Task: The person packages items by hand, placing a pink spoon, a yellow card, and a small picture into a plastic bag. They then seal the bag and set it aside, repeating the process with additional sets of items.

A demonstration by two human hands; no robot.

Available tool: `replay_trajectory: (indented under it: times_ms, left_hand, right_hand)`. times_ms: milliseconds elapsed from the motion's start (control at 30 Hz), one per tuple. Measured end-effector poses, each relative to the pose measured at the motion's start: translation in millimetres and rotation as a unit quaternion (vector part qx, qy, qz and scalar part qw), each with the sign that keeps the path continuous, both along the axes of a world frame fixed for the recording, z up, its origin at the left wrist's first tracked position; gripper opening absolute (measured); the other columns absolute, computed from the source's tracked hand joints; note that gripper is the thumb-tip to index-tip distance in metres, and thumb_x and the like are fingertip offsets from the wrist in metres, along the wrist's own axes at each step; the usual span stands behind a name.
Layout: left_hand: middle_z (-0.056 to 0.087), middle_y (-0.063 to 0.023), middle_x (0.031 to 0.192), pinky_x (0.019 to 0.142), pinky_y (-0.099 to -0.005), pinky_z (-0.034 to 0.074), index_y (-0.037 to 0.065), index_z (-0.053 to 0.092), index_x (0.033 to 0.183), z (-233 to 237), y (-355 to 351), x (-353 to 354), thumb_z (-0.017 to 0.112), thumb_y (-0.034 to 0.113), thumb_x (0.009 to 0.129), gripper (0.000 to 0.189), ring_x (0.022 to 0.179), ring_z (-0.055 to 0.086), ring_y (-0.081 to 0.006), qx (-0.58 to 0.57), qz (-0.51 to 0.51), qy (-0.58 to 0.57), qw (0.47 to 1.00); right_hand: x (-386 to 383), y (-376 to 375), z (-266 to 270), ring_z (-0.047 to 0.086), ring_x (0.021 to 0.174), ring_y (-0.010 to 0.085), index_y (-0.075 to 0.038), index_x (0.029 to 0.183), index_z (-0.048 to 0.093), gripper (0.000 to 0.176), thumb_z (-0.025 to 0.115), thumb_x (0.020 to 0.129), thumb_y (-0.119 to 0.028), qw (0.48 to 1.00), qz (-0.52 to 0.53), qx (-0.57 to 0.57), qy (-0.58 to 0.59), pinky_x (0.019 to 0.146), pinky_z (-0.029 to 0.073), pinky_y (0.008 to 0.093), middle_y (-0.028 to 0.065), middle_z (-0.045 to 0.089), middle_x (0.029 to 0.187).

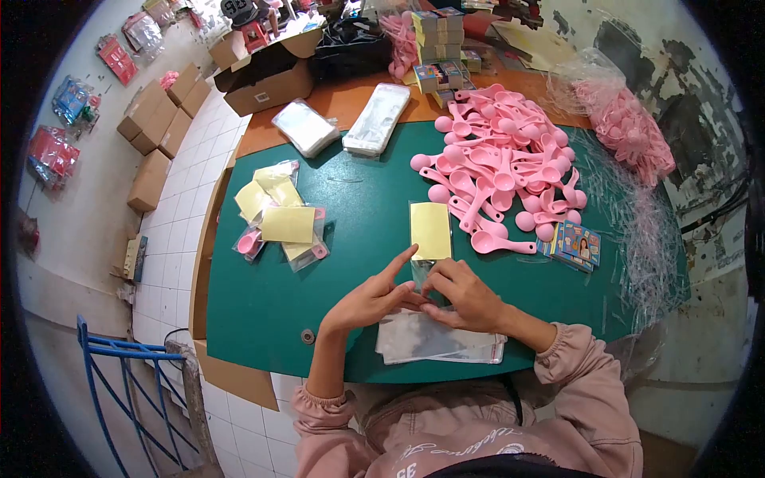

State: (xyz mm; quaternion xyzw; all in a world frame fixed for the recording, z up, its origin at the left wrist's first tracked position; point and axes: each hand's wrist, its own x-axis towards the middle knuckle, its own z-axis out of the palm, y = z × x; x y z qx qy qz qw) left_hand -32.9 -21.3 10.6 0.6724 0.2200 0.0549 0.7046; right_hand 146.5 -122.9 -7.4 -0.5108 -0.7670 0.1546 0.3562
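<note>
A clear plastic bag with a yellow card in it lies on the green table in front of me. My left hand is at the bag's near end, index finger stretched toward the card's lower corner and the other fingers reaching toward my right hand. My right hand has its fingers bent and pinched at the bag's near end, partly hiding it. Beneath both hands lies a stack of flat clear plastic bags. To the right is a big heap of pink measuring spoons, with one spoon at its near edge.
Filled bags with yellow cards are piled at left. Two stacks of clear bags lie farther back. Printed cards sit by the spoons; bundled cards stand behind. A cardboard box and loose plastic wrap flank the table.
</note>
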Motion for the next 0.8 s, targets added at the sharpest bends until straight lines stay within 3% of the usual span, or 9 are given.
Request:
replay_trajectory:
  times_ms: [167, 233, 333, 367, 433, 500, 567, 633, 800]
  left_hand:
    - [0.054, -0.0102, 0.104, 0.080, -0.0270, 0.045, 0.007, 0.017, 0.140, -11.0, -0.4, 5.0, 0.043, 0.016, 0.093, 0.054, 0.090, 0.054, -0.0122, 0.074, -0.009, 0.021, 0.997]
    - [0.061, -0.0060, 0.077, 0.064, -0.0235, 0.047, 0.011, 0.025, 0.137, -14.9, -6.1, 16.1, 0.047, 0.011, 0.090, 0.052, 0.070, 0.054, -0.0077, -0.026, 0.075, 0.001, 0.997]
    - [0.060, -0.0012, 0.071, 0.057, -0.0200, 0.045, 0.010, 0.038, 0.129, -21.9, -6.3, 25.1, 0.049, 0.007, 0.086, 0.045, 0.065, 0.053, -0.0042, -0.029, 0.104, 0.001, 0.994]
    - [0.060, -0.0012, 0.071, 0.057, -0.0200, 0.045, 0.010, 0.038, 0.129, -21.5, -6.1, 27.3, 0.049, 0.007, 0.086, 0.045, 0.065, 0.053, -0.0042, -0.028, 0.104, 0.001, 0.994]
    - [0.061, -0.0006, 0.070, 0.055, -0.0179, 0.044, 0.008, 0.047, 0.121, -18.9, -4.2, 31.7, 0.049, 0.005, 0.084, 0.037, 0.063, 0.053, -0.0031, 0.009, 0.198, -0.002, 0.980]
    - [0.062, -0.0013, 0.071, 0.055, -0.0182, 0.045, 0.007, 0.048, 0.120, -15.6, 0.3, 33.4, 0.049, 0.005, 0.084, 0.036, 0.064, 0.055, -0.0042, 0.003, 0.206, 0.006, 0.979]
    - [0.063, -0.0019, 0.072, 0.055, -0.0185, 0.046, 0.006, 0.048, 0.118, -14.7, -1.4, 33.7, 0.049, 0.005, 0.084, 0.034, 0.065, 0.056, -0.0052, -0.008, 0.213, 0.012, 0.977]
    - [0.064, -0.0050, 0.077, 0.056, -0.0189, 0.047, 0.004, 0.048, 0.118, -12.8, -1.2, 34.5, 0.048, 0.006, 0.086, 0.032, 0.068, 0.059, -0.0072, -0.014, 0.166, 0.003, 0.986]
    - [0.062, -0.0072, 0.082, 0.061, -0.0247, 0.052, 0.003, 0.045, 0.120, -5.5, -3.7, 31.1, 0.048, 0.011, 0.089, 0.032, 0.070, 0.060, -0.0112, -0.064, 0.093, -0.006, 0.994]
  right_hand:
    - [-3.0, 0.0, 0.3, 0.049, 0.082, 0.0258, -0.006, 0.084, 0.053, 0.023, 0.067, 0.066, -0.012, 1.000, -0.015, 0.018, -0.009, 0.070, 0.038, 0.0361, 0.0094, 0.047, 0.084]
    - [-3.9, -0.7, 0.0, 0.049, 0.081, 0.0256, -0.006, 0.083, 0.052, 0.022, 0.066, 0.066, -0.011, 0.999, -0.022, 0.017, -0.023, 0.070, 0.038, 0.0362, 0.0092, 0.047, 0.083]
    - [-2.6, -0.2, 4.8, 0.049, 0.081, 0.0260, -0.006, 0.081, 0.052, 0.020, 0.066, 0.067, -0.010, 0.998, -0.016, 0.037, -0.050, 0.071, 0.038, 0.0364, 0.0090, 0.046, 0.081]
    - [0.5, -0.3, 7.5, 0.049, 0.079, 0.0238, -0.006, 0.081, 0.052, 0.018, 0.065, 0.070, -0.011, 0.999, 0.012, 0.027, -0.046, 0.070, 0.038, 0.0347, 0.0079, 0.046, 0.080]
    - [12.2, 0.4, 17.3, 0.048, 0.078, 0.0217, -0.005, 0.080, 0.051, 0.017, 0.065, 0.072, -0.011, 0.998, 0.039, 0.018, -0.042, 0.070, 0.038, 0.0329, 0.0068, 0.046, 0.080]
    - [35.1, 5.2, 30.0, 0.047, 0.074, 0.0155, -0.005, 0.082, 0.050, 0.016, 0.063, 0.077, -0.013, 0.944, 0.156, -0.216, 0.194, 0.067, 0.039, 0.0285, 0.0036, 0.047, 0.080]
    - [60.3, 8.4, 31.8, 0.046, 0.072, 0.0118, -0.004, 0.084, 0.050, 0.015, 0.061, 0.080, -0.014, 0.951, 0.142, -0.178, 0.209, 0.065, 0.039, 0.0261, 0.0017, 0.047, 0.078]
    - [70.7, 12.2, 34.7, 0.047, 0.073, 0.0114, -0.005, 0.086, 0.051, 0.015, 0.062, 0.079, -0.013, 0.963, 0.027, -0.176, 0.203, 0.065, 0.040, 0.0267, 0.0018, 0.048, 0.078]
    - [30.5, 10.5, 19.6, 0.050, 0.079, 0.0188, -0.007, 0.086, 0.053, 0.020, 0.066, 0.073, -0.015, 0.994, 0.023, -0.071, 0.082, 0.065, 0.041, 0.0303, 0.0065, 0.049, 0.087]
